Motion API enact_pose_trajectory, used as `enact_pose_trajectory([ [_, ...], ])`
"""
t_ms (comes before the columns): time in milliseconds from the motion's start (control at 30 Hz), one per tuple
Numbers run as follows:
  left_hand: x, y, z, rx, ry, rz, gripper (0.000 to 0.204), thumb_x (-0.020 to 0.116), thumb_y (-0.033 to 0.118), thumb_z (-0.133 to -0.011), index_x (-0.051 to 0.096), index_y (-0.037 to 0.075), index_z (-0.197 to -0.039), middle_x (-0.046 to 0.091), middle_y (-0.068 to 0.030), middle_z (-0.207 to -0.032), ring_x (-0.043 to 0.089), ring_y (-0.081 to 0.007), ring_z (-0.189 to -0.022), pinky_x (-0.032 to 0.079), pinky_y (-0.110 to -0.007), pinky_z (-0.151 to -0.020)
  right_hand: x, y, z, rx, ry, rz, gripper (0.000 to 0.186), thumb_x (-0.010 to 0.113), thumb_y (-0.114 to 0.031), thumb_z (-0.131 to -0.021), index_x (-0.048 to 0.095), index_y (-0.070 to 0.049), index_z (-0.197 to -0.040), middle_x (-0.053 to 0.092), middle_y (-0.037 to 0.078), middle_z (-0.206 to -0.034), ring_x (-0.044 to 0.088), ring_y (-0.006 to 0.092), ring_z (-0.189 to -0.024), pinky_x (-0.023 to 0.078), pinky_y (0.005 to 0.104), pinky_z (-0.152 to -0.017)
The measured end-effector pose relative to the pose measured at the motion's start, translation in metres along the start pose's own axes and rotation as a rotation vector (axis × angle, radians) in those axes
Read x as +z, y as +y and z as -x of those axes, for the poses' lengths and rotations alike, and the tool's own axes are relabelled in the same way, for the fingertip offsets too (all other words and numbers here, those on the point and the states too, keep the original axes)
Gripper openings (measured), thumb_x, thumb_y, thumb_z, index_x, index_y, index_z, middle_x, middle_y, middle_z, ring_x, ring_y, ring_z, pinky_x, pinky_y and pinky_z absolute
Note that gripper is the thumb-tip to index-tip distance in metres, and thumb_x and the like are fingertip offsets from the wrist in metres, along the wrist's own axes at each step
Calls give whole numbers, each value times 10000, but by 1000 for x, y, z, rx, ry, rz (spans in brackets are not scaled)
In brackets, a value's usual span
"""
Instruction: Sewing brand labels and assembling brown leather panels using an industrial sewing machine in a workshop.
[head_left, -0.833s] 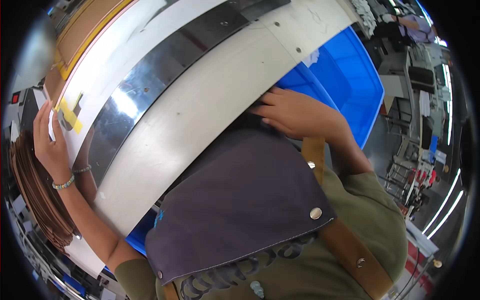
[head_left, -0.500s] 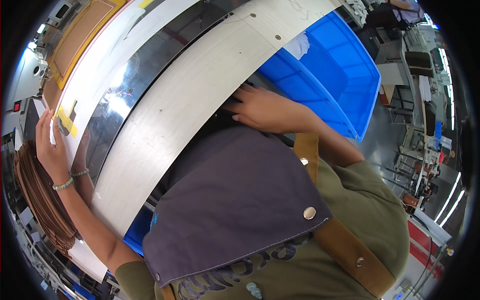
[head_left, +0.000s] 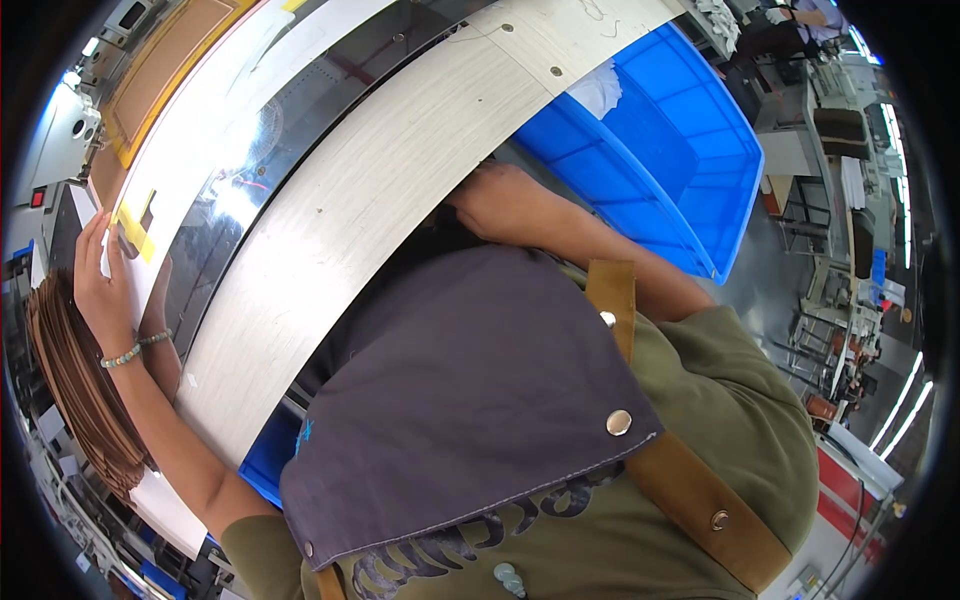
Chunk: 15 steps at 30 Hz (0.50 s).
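Note:
My left hand (head_left: 103, 285), with a beaded bracelet at the wrist, has its fingers stretched out along the edge of a white board (head_left: 195, 150). Close to the fingertips, yellow tape (head_left: 132, 222) sticks to that board. A shiny dark metal plate (head_left: 290, 125) beside it mirrors the hand and wrist. My right hand (head_left: 508, 205) is curled at the near edge of the pale metal tabletop (head_left: 330, 215), above my dark grey apron (head_left: 470, 390). Its fingertips are hidden against the dark gap under that edge, so what they grip cannot be made out.
A blue plastic bin (head_left: 670, 140) with white material inside stands right of the tabletop. Stacked brown sheets (head_left: 80, 390) lie beyond my left forearm. A yellow-edged brown frame (head_left: 170, 75) is at the far left. Another person (head_left: 800, 20) sits at the far right.
My right hand's fingers were spread at the tabletop edge and are now curled in, with the hand turned knuckles up. My left hand stays nearly in place on the board's edge.

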<state>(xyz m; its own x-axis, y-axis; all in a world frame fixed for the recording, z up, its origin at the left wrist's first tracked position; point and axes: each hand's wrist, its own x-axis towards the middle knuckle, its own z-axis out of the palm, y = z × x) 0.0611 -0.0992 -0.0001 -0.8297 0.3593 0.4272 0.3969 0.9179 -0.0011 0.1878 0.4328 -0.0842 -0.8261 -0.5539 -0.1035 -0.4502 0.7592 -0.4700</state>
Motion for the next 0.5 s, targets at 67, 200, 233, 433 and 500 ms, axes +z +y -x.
enact_pose_trajectory([
  [67,0,1,0,-19,-2,12,292,589,137,-1078,711,36,-1323,694,-114,-1384,674,-278,-1272,527,-387,-1066,-3,0,0,14,-23,-52,308,588,-85,-885,767,-92,-1136,686,209,-1237,627,365,-1241,534,459,-1021],
  [200,1,5,-2,-3,-2,-4,286,593,142,-1077,717,32,-1310,704,-112,-1366,683,-275,-1257,529,-387,-1065,-2,2,-4,-122,5,-139,284,575,-123,-909,769,-64,-1109,685,220,-1248,602,394,-1267,438,507,-1140],
  [233,1,6,-2,4,15,-13,283,594,143,-1076,720,31,-1304,708,-112,-1359,686,-276,-1251,529,-387,-1065,0,3,-6,-183,27,-199,290,568,-153,-916,766,-44,-1099,681,224,-1262,592,405,-1277,385,531,-1191],
  [433,1,9,-3,7,11,0,270,597,139,-1076,724,23,-1284,713,-115,-1345,690,-280,-1243,533,-389,-1060,13,3,-15,-131,-4,-35,414,496,-258,-974,739,-3,-1192,626,284,-1361,483,479,-1358,287,574,-1231],
  [500,1,9,-4,16,0,6,268,605,133,-1068,731,32,-1282,718,-108,-1340,698,-277,-1228,544,-390,-1045,15,4,-16,-119,-44,-29,433,493,-261,-975,724,25,-1203,610,312,-1365,468,492,-1365,280,583,-1233],
])
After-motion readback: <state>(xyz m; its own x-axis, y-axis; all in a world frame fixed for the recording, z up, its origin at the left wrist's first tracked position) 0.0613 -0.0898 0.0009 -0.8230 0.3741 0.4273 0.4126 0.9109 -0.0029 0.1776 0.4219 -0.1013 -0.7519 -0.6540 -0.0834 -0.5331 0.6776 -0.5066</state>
